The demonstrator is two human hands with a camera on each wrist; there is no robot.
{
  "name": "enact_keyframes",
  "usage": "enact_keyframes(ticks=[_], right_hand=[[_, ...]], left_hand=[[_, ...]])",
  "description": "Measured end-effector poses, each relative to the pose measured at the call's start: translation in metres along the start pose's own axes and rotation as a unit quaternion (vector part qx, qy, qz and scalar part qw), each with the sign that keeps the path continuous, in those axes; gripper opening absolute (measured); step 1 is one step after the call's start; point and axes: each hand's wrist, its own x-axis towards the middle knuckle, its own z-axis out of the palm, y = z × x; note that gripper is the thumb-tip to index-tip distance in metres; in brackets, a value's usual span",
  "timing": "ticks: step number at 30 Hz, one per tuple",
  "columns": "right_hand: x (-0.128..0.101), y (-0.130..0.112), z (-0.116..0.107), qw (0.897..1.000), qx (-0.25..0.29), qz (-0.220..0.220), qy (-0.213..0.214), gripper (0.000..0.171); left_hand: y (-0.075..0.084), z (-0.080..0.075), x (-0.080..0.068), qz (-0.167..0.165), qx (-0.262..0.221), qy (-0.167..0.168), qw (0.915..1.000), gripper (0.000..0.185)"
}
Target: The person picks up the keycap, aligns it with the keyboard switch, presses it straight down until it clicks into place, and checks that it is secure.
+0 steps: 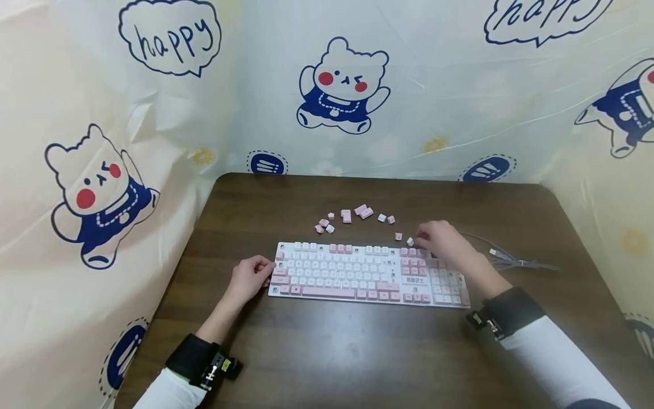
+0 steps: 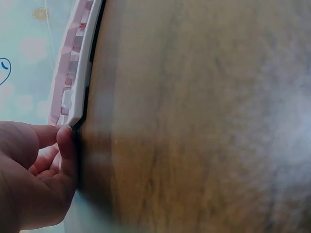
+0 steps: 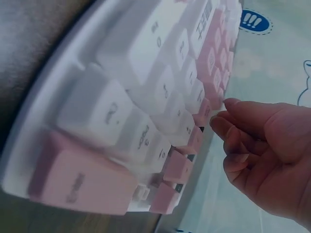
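Observation:
A white and pink keyboard (image 1: 337,274) lies on the brown table, with bare key positions along its back row. At its left edge my left hand (image 1: 248,279) pinches the keyboard's side between thumb and forefinger; the left wrist view shows this grip at a corner. My right hand (image 1: 443,241) hovers over the back edge on the right, fingers loosely bent. Just left of its fingertips lies a white keycap (image 1: 410,242), with a pink keycap (image 1: 398,236) beyond. In the right wrist view, nothing shows between the right fingers (image 3: 238,141), near the pink keys (image 3: 214,73).
Loose pink and white keycaps (image 1: 346,216) are scattered behind the keyboard. A bundled cable (image 1: 521,263) with its plug lies to the right. Printed cloth (image 1: 434,74) hangs around the table's back and sides. Bare table (image 1: 327,352) extends in front of the keyboard.

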Motion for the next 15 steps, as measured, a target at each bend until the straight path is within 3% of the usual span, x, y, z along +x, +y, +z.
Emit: enact_keyframes(ticks=[15], right_hand=[[0.028, -0.001, 0.010, 0.998, -0.024, 0.030, -0.039, 0.018]], left_hand=[[-0.002, 0.001, 0.001, -0.006, -0.001, 0.002, 1.0000, 0.018]])
